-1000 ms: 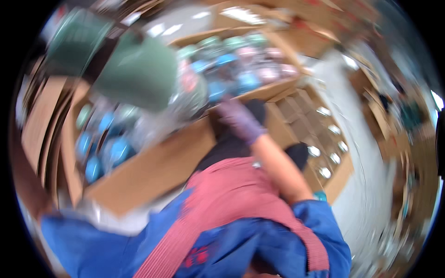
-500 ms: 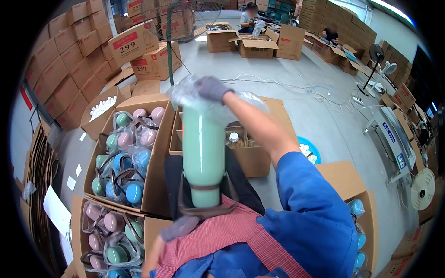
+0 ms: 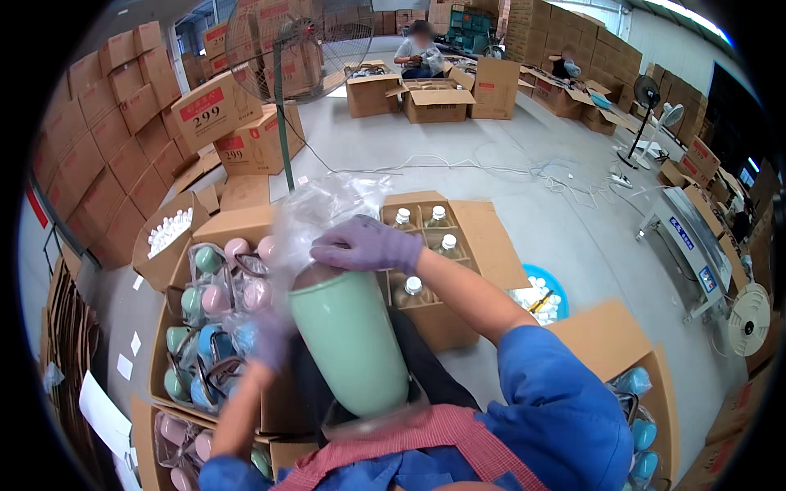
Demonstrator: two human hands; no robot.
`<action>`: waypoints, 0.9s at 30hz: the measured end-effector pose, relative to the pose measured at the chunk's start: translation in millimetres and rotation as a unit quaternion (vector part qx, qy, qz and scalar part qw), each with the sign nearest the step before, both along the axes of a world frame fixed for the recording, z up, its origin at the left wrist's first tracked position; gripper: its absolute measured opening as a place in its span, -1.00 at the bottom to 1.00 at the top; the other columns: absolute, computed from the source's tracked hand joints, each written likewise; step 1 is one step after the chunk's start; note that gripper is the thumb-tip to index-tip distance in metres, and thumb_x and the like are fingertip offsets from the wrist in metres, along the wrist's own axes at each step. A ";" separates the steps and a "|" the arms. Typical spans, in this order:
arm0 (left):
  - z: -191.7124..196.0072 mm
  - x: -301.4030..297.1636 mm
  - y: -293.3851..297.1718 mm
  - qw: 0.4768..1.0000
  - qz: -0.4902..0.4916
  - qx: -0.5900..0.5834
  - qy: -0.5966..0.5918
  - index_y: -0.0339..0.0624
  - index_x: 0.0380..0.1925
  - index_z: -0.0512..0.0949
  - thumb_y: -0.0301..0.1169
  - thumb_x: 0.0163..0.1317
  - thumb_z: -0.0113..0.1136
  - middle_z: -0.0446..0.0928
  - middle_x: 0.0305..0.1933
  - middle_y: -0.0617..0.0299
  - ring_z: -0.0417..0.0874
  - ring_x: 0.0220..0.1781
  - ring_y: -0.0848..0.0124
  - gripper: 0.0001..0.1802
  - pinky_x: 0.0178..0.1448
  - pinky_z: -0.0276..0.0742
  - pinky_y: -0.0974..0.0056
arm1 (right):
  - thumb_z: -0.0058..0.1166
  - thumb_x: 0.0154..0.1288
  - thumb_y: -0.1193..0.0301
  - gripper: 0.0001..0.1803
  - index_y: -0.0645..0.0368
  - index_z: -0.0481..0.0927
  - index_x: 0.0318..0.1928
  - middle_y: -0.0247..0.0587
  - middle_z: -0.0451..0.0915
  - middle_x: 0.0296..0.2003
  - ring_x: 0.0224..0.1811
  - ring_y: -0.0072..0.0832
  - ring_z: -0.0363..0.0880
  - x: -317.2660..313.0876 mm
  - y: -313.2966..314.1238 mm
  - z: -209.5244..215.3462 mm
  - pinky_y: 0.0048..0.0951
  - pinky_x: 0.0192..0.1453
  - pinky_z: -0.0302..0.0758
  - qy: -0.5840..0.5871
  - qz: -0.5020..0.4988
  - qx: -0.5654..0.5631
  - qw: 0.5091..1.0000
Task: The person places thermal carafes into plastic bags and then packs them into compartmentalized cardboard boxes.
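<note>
The top of the green bottle [image 3: 350, 342] is covered by the right hand [image 3: 366, 244]. The left hand [image 3: 270, 340] is blurred, perhaps gripping the plastic bag [image 3: 315, 214].

The person's right hand [image 3: 366, 244], in a purple glove, lies palm down with its fingers curled forward and to the left, closed in a grasp. Its bare forearm runs back to the lower right into a blue sleeve, the elbow bent. The left hand [image 3: 271, 340], also gloved in purple, is blurred and sits lower, gripping from the left side; its bare forearm rises steeply from the lower edge.
</note>
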State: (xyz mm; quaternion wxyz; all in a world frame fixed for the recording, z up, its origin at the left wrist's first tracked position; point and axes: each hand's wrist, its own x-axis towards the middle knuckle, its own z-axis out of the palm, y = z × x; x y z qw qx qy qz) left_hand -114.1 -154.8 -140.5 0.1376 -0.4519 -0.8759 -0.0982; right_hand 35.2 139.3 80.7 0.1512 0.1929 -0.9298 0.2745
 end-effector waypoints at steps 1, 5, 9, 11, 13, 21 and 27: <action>30.5 106.5 33.7 0.978 -0.195 0.018 -0.068 -0.43 0.06 0.45 -0.50 0.23 -0.05 0.50 0.06 -0.17 0.51 0.17 0.12 -0.60 0.36 0.33 0.09 | -0.07 0.38 0.18 -0.65 0.19 0.65 -0.19 -0.03 0.66 -0.30 -0.31 -0.14 0.62 0.3 20.3 -19.3 -0.34 -0.13 0.52 0.100 0.004 -0.051 0.994; 59.1 181.8 -24.1 0.917 -0.238 -0.161 -0.278 -0.28 0.10 0.49 -0.43 0.30 -0.12 0.49 0.14 -0.09 0.46 0.26 0.11 -0.60 0.40 0.28 0.13 | -0.05 0.34 0.01 -0.52 0.18 0.66 -0.32 0.02 0.60 -0.48 -0.39 -0.11 0.61 -28.4 23.8 -76.5 -0.25 -0.21 0.49 0.004 -0.037 -0.228 0.973; 155.4 103.8 -25.2 0.916 -0.108 0.117 -0.368 -0.20 -0.11 0.61 -0.30 0.30 0.03 0.63 -0.12 0.13 0.61 -0.02 0.22 -0.71 0.15 0.47 0.19 | 0.00 0.31 0.02 -0.52 0.20 0.62 -0.46 0.01 0.55 -0.55 -0.45 -0.10 0.56 -46.8 5.3 -96.7 -0.21 -0.29 0.46 -0.001 -0.131 -0.242 0.961; 158.8 50.7 -5.2 0.806 0.011 0.508 -0.304 -0.33 0.03 0.53 -0.10 0.48 -0.27 0.58 0.03 0.11 0.55 0.12 0.28 -0.46 0.30 0.34 0.21 | 0.09 0.24 0.07 -0.58 0.17 0.59 -0.54 -0.02 0.56 -0.55 -0.47 -0.09 0.57 -50.9 -27.1 -81.4 -0.14 -0.32 0.46 0.111 -0.084 -0.179 0.974; 150.8 51.2 35.5 0.859 -0.052 0.427 -0.278 -0.33 0.08 0.50 -0.14 0.49 -0.29 0.54 0.11 0.08 0.53 0.17 0.26 -0.48 0.36 0.28 0.20 | 0.14 0.21 0.13 -0.66 0.13 0.65 -0.50 -0.05 0.60 -0.51 -0.44 -0.13 0.60 -41.3 -40.4 -63.5 -0.19 -0.29 0.49 0.115 -0.048 -0.187 0.974; 116.6 2.0 94.0 0.762 -0.094 0.422 -0.482 -0.43 0.24 0.32 0.23 0.40 -0.45 0.36 0.30 -0.07 0.44 0.26 0.12 -0.12 0.47 0.13 0.15 | -0.15 0.48 0.06 -0.48 0.28 0.66 -0.25 -0.20 0.68 -0.30 -0.20 -0.45 0.61 -88.3 30.1 -129.7 -0.43 0.27 0.34 -0.014 0.207 -0.581 0.787; 147.3 21.4 120.0 0.738 0.095 0.581 -0.329 -0.38 0.29 0.26 0.16 0.43 -0.42 0.39 0.29 -0.07 0.42 0.30 0.12 -0.20 0.41 0.23 0.17 | -0.06 0.44 0.25 -0.66 0.25 0.62 -0.06 -0.25 0.66 -0.16 -0.06 -0.44 0.59 -93.0 34.2 -121.1 -0.32 0.05 0.50 0.050 0.064 -0.478 0.874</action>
